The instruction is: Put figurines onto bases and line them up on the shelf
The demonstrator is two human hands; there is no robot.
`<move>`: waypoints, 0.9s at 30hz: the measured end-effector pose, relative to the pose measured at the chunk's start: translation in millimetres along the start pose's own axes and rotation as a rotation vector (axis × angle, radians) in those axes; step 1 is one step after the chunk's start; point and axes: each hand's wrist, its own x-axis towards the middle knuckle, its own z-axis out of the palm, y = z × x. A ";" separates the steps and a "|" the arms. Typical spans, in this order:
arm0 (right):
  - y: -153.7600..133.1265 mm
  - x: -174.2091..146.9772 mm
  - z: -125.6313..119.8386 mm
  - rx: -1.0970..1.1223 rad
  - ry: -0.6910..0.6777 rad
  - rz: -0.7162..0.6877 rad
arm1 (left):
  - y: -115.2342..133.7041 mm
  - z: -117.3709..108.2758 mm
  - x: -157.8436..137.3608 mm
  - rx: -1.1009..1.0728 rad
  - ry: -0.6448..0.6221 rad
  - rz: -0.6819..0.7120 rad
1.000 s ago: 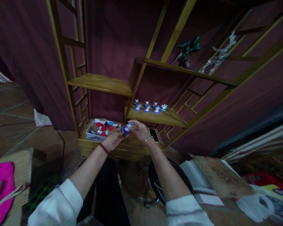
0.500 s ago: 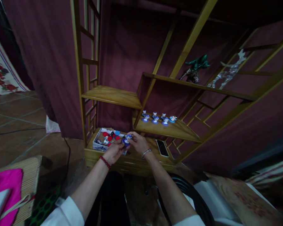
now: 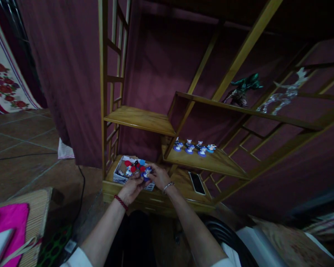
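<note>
A small purple-and-white figurine (image 3: 147,173) on a round purple base is held between both hands, just in front of an open box. My left hand (image 3: 133,188) grips its base from the lower left. From the right, the fingers of my right hand (image 3: 159,176) close on its upper part. The patterned white box (image 3: 119,178) behind them contains several small figurines with red and blue round bases. Similar figurines (image 3: 190,149) stand in two rows on the shelf (image 3: 211,163) to the right.
A phone (image 3: 197,183) lies on the cabinet's lowest board. A green sculpture (image 3: 243,89) and a clear deer figure (image 3: 286,92) stand on the upper right shelf. Left is a woven-top stool (image 3: 40,207) with a pink cloth (image 3: 13,222). A black coiled item (image 3: 225,237) is at lower right.
The camera view has shifted, so the cabinet sits further right and slightly lower. Both hands still hold the figurine, now lower relative to the box.
</note>
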 end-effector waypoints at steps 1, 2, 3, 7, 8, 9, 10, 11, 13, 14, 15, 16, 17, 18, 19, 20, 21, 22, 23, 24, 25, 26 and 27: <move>-0.6 1.1 1.2 0.001 -0.005 0.005 | 0.4 -1.4 0.5 -0.001 0.009 0.001; -1.0 2.2 2.3 -0.001 -0.009 0.013 | 0.8 -2.7 1.1 -0.001 0.014 0.000; -1.2 3.3 3.5 -0.007 -0.013 0.022 | 1.2 -4.0 1.8 0.000 0.014 -0.001; -0.1 7.6 7.8 -0.038 -0.008 0.030 | 2.8 -7.9 5.2 0.002 -0.013 -0.007; 0.7 8.6 8.9 -0.042 -0.008 0.026 | 3.3 -8.6 6.2 0.005 -0.009 -0.006; 1.6 9.5 10.1 -0.045 -0.007 0.021 | 3.9 -9.2 7.2 0.009 -0.001 -0.005; 2.7 10.4 11.4 -0.047 -0.007 0.017 | 4.4 -9.7 8.2 0.015 0.009 -0.005; 4.0 11.2 12.8 -0.049 -0.009 0.015 | 4.9 -10.4 9.3 0.024 0.019 -0.008; 6.7 12.7 16.2 -0.052 -0.015 0.014 | 5.6 -12.2 11.8 0.045 0.034 -0.017; 8.1 13.4 18.1 -0.052 -0.020 0.018 | 5.7 -13.6 13.2 0.053 0.043 -0.019; 9.3 14.1 20.1 -0.053 -0.025 0.023 | 5.6 -15.1 14.7 0.059 0.052 -0.020; 10.5 14.7 22.0 -0.054 -0.027 0.029 | 5.3 -16.9 16.2 0.062 0.061 -0.020; 11.6 15.4 23.9 -0.054 -0.025 0.034 | 4.9 -18.9 17.6 0.063 0.065 -0.018; 12.7 15.9 25.7 -0.053 -0.022 0.040 | 4.4 -20.8 19.0 0.066 0.064 -0.015; 13.7 16.5 27.4 -0.053 -0.018 0.045 | 4.1 -22.7 20.2 0.071 0.058 -0.012; 14.6 17.1 28.9 -0.053 -0.014 0.051 | 3.8 -24.3 21.3 0.077 0.049 -0.011; 15.6 17.6 30.4 -0.054 -0.009 0.058 | 3.7 -25.7 22.2 0.083 0.039 -0.009; 16.4 18.1 31.7 -0.056 -0.006 0.063 | 3.6 -26.9 23.1 0.087 0.031 -0.008; 17.2 18.5 33.0 -0.059 -0.004 0.068 | 3.7 -27.8 23.9 0.090 0.026 -0.008; 17.8 18.8 34.4 -0.064 -0.001 0.074 | 3.7 -28.5 24.7 0.093 0.025 -0.009; 18.2 19.1 35.7 -0.073 0.002 0.081 | 3.6 -29.0 25.6 0.095 0.027 -0.008; 18.5 19.3 37.1 -0.085 0.006 0.087 | 3.4 -29.5 26.5 0.098 0.031 -0.005; 18.7 19.4 38.6 -0.101 0.012 0.092 | 3.1 -29.9 27.3 0.101 0.037 -0.001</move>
